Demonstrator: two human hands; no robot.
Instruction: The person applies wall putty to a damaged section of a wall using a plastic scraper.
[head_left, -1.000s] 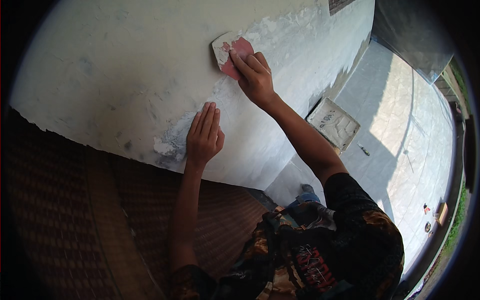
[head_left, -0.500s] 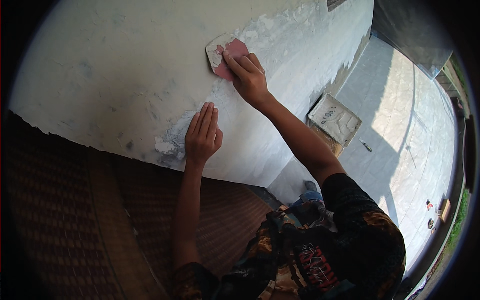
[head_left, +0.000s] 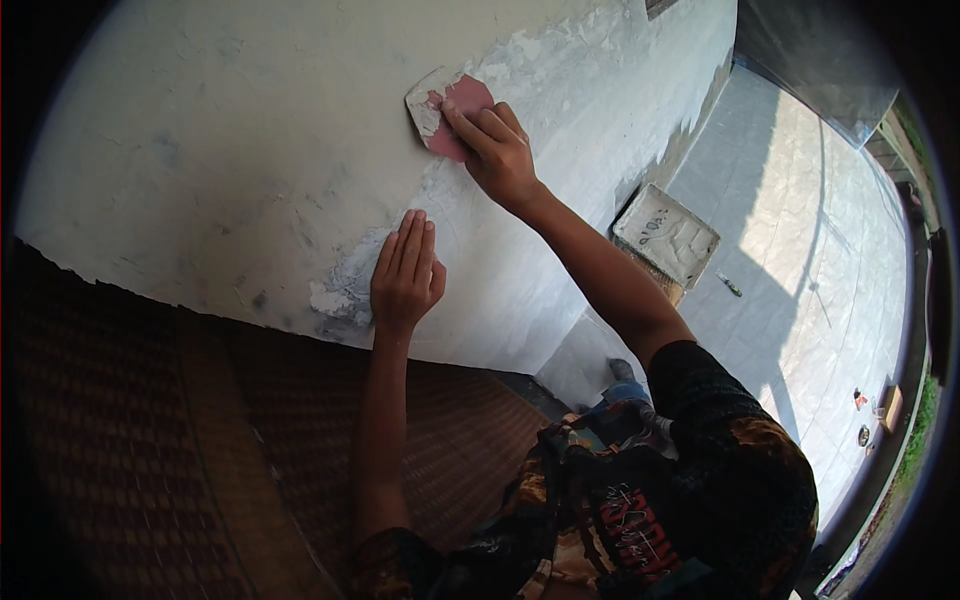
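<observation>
A pink putty spreader lies against the pale plastered wall, its left part coated with whitish putty. Gripping it from the lower right, my right hand has fingers laid along its face, and the thumb is mostly hidden. Lower and to the left, my left hand rests flat on the wall, fingers stretched upward and holding nothing. Rough white putty patches show beside the left hand, and a rougher band of putty runs up and right from the spreader.
A putty-smeared tray sits on a brownish support at the wall's foot, right of my right arm. Near it a small knife-like tool lies on the grey sheet. Dark woven matting borders the wall's lower edge.
The spreader and my right hand show only a very slight shift left, along with the whole view. My left hand stays flat in the same place on the wall.
</observation>
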